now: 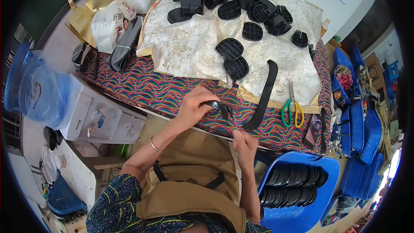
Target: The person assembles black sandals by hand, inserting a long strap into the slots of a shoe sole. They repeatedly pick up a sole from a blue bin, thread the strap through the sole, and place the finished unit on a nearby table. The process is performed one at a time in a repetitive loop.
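Observation:
My left hand (194, 107) is closed on a glossy black curved piece (222, 108), held over the table's near edge. Its shape resembles the loose black moulded pieces farther back. My right hand (245, 146) is a little lower and to the right, with its fingers pressed together; what they hold, if anything, is too small to make out. A long curved black strip (264, 97) lies to the right of the held piece. Beyond the strip are scissors (292, 108) with one green and one yellow handle.
Ribbed black moulded pieces (230, 48) lie scattered on a stained white sheet (185, 39). A phone (312, 132) rests by the table's right edge. Below it, a blue crate (325, 200) holds rows of black pieces. Left stand a water dispenser (99, 118) and bags (103, 23).

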`<state>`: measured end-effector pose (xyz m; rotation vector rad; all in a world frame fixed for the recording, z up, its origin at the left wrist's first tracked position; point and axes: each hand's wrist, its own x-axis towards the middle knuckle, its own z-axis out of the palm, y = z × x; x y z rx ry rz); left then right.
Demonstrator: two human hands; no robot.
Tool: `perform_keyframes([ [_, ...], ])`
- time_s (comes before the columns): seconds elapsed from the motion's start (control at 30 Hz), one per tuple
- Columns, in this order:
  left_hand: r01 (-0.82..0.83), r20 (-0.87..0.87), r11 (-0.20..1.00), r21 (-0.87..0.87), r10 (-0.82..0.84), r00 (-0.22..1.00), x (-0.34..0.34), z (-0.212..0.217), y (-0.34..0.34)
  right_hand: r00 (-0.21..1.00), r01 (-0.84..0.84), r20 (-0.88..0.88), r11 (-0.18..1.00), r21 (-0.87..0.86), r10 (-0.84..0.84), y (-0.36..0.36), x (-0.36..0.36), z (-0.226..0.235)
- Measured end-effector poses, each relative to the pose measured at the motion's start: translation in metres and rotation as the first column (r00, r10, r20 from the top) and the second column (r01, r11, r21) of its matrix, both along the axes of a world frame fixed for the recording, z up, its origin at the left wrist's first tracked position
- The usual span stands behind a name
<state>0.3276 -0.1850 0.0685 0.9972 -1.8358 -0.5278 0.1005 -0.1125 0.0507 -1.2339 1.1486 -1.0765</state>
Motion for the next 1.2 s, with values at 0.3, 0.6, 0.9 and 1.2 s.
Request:
perform_keyframes([
  [0.3, 0.403, -0.156, 0.894, -0.196, -0.434, 0.887, -0.039, 0.052, 0.034, 0.826, -0.095, 0.537, 0.896, 0.434, -0.172, -0.001, -0.011, 0.035],
  [0.6, 0.159, -0.186, 0.967, 0.202, -0.121, 0.975, -0.042, 0.061, 0.048, 0.779, 0.270, 0.570, 0.960, 0.071, -0.261, 0.014, -0.001, 0.038],
  [0.9, 0.402, -0.649, 0.780, 0.480, 0.007, 0.761, -0.066, 0.036, 0.069, 0.742, 0.492, 0.562, 0.866, -0.088, -0.364, 0.014, 0.010, 0.044],
  [1.2, 0.077, -0.452, 0.915, 0.396, 0.121, 0.884, -0.087, 0.028, 0.076, 0.782, 0.550, 0.430, 0.824, -0.137, -0.451, 0.022, 0.012, 0.048],
])
